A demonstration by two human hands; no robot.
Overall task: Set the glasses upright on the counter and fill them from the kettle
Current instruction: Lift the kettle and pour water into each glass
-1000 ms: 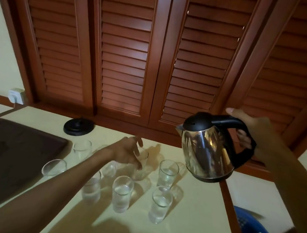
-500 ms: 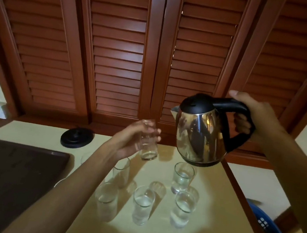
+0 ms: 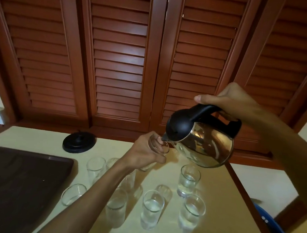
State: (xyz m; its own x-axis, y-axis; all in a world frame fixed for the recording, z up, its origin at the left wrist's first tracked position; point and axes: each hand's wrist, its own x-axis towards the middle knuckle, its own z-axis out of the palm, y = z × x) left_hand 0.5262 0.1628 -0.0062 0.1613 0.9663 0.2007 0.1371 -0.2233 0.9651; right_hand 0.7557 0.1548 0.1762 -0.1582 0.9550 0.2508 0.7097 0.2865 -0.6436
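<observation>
While filled glasses (image 3: pixel 152 209) stand on the counter (image 3: pixel 215 202) below both hands, left hand (image 3: pixel 142 155) grips a lifted glass (image 3: pixel 160 147); right hand (image 3: pixel 230 101), just beyond, clenches the kettle (image 3: pixel 202 138) handle (spout touching the rim, tipped leftward).

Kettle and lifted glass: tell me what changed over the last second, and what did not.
The left hand took hold of a glass on the counter and raised it toward the kettle. The right hand swung the kettle left and tipped it, so its spout now sits at the glass rim. Unchanged: the right hand's grip on the handle, the other glasses standing, the kettle base and tray.
</observation>
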